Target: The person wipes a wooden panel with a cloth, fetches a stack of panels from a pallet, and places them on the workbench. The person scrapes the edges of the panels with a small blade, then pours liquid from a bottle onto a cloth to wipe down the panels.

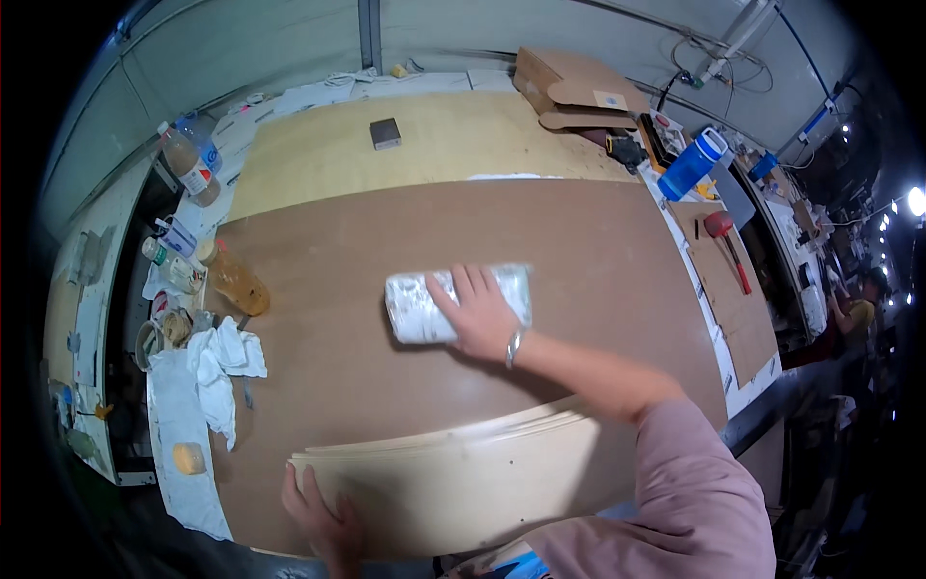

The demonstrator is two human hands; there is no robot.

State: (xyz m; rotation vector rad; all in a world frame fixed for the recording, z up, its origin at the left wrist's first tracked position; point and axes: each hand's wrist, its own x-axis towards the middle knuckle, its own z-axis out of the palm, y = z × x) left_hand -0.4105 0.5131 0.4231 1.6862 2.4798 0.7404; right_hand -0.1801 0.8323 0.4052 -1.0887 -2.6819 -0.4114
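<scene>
In the lower middle lies a stack of thin, pale wooden panels (463, 482) with a curved far edge. My left hand (323, 516) grips the left end of this stack, fingers at its corner and thumb over the top face. Farther off, on a large brown board (328, 376), sits a block wrapped in shiny silver film (413, 307). My right hand (482, 314) is over the block from above, its fingers reaching toward the far edge. The underside of the block is hidden.
Bottles, including one of amber liquid (234, 278), white cloths (217, 362) and a yellow sponge (189, 458) line the left edge. A dark small block (385, 133) and a cardboard box (579, 87) lie beyond. At right are a blue bottle (687, 169) and a red mallet (728, 246).
</scene>
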